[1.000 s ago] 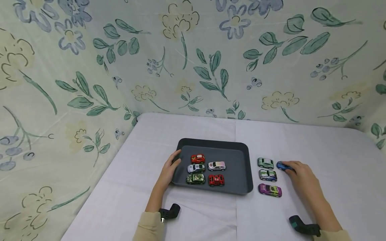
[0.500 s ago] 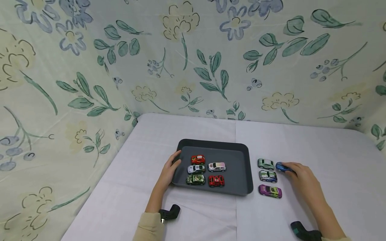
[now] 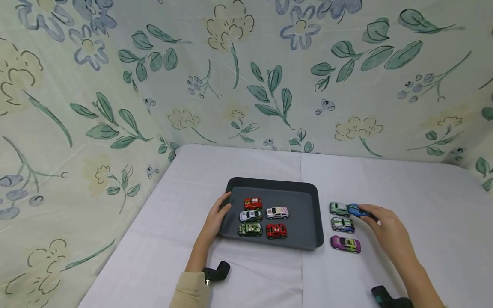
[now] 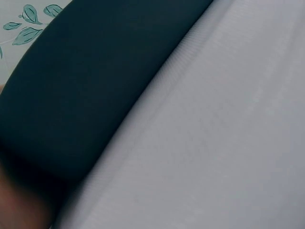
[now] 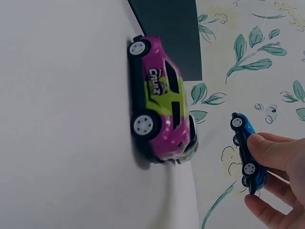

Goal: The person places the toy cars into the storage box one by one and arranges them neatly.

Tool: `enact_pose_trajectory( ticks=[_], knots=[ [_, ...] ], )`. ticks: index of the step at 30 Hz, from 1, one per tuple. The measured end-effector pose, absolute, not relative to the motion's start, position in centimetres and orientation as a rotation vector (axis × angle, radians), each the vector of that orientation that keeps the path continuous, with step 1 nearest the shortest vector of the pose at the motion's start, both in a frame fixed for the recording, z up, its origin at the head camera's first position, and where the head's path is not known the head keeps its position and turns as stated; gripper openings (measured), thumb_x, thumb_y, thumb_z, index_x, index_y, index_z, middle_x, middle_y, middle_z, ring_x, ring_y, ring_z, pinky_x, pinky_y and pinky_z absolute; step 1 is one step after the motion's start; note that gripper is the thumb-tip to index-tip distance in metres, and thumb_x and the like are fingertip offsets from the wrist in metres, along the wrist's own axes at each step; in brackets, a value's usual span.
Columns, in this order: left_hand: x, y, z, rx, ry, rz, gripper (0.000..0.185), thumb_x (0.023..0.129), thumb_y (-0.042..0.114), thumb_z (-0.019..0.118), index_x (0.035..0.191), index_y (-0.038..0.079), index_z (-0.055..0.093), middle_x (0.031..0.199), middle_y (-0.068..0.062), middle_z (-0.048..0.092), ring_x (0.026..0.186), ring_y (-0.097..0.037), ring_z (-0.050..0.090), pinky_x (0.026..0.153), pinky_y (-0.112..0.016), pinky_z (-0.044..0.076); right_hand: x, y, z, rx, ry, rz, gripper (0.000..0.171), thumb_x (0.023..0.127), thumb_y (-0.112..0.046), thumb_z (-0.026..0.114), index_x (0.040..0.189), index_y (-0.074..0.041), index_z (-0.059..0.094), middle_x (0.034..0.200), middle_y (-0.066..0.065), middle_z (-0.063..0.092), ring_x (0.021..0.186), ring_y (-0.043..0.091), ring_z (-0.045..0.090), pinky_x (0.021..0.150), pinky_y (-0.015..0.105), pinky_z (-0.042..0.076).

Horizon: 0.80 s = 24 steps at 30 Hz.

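My right hand [image 3: 389, 226] pinches a blue toy car [image 3: 356, 210] between thumb and fingers. In the right wrist view this blue car [image 5: 248, 155] is off the table, its wheels and underside showing. From above, its front overlaps the end of a pale green toy car [image 3: 339, 208]. A white, green and blue toy car [image 3: 342, 224] and a purple toy car [image 3: 345, 244] stand nearer me. My left hand [image 3: 214, 219] holds the left rim of a dark grey tray [image 3: 304, 218]; its farther fingers are hidden. The left wrist view shows mostly the tray's side [image 4: 95, 86].
Several toy cars sit in the tray's left and middle: a red one [image 3: 252, 203], a white-and-black one [image 3: 250, 215], a camouflage one [image 3: 249, 229], a white-and-pink one [image 3: 277, 212] and another red one [image 3: 276, 231]. A white cloth [image 3: 262, 273] covers the table; floral fabric [image 3: 246, 85] hangs behind.
My right hand has moved slightly left with the blue car and lifted it, so it now overlaps the pale green car. The left hand and tray have stayed put.
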<state>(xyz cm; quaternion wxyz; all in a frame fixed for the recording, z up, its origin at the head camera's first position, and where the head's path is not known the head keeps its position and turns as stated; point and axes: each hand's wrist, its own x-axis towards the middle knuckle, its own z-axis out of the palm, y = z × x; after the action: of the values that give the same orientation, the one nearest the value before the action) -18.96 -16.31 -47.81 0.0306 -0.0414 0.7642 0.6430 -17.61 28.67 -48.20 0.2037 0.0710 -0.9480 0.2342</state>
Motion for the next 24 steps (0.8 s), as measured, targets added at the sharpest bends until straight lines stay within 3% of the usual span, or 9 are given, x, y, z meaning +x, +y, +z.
enact_pose_trajectory(
  ticks=[8, 16, 19, 24],
  knots=[
    [-18.5, -16.1, -46.2, -0.125, 2.317, 1.978, 0.044, 0.095, 0.023, 0.047, 0.138, 0.02, 0.04, 0.151, -0.007, 0.022, 0.141, -0.027, 0.013, 0.114, -0.05, 0.01, -19.1, 29.1, -50.3, 0.234, -2.617, 0.649, 0.044, 0.085, -0.015, 0.063, 0.125, -0.033, 0.054, 0.121, 0.008, 0.06, 0.111, 0.031, 0.048, 0.089, 0.052, 0.039],
    [-17.6, -15.6, -44.7, -0.113, 2.348, 1.945, 0.046, 0.095, 0.023, 0.045, 0.139, 0.015, 0.037, 0.151, -0.009, 0.022, 0.141, -0.029, 0.014, 0.114, -0.049, 0.012, -19.8, 26.4, -50.0, 0.296, -2.627, 0.623, 0.049, 0.083, -0.02, 0.065, 0.125, -0.039, 0.051, 0.122, 0.0, 0.058, 0.115, 0.024, 0.047, 0.09, 0.047, 0.043],
    [-17.7, -15.6, -44.8, -0.112, 2.344, 1.951, 0.045, 0.095, 0.024, 0.045, 0.139, 0.016, 0.037, 0.151, -0.009, 0.022, 0.141, -0.029, 0.014, 0.114, -0.049, 0.012, -19.7, 25.2, -49.6, 0.349, -2.608, 0.622, 0.051, 0.08, -0.019, 0.067, 0.125, -0.038, 0.052, 0.121, -0.002, 0.059, 0.114, 0.021, 0.048, 0.088, 0.044, 0.045],
    [-17.8, -15.8, -44.9, -0.115, 2.34, 1.95, 0.046, 0.095, 0.024, 0.045, 0.139, 0.016, 0.037, 0.151, -0.009, 0.022, 0.141, -0.029, 0.014, 0.113, -0.05, 0.012, -18.4, 21.9, -46.6, 0.468, -2.546, 0.635, 0.047, 0.076, -0.011, 0.071, 0.119, -0.024, 0.059, 0.114, 0.002, 0.062, 0.108, 0.023, 0.052, 0.083, 0.041, 0.048]
  ],
)
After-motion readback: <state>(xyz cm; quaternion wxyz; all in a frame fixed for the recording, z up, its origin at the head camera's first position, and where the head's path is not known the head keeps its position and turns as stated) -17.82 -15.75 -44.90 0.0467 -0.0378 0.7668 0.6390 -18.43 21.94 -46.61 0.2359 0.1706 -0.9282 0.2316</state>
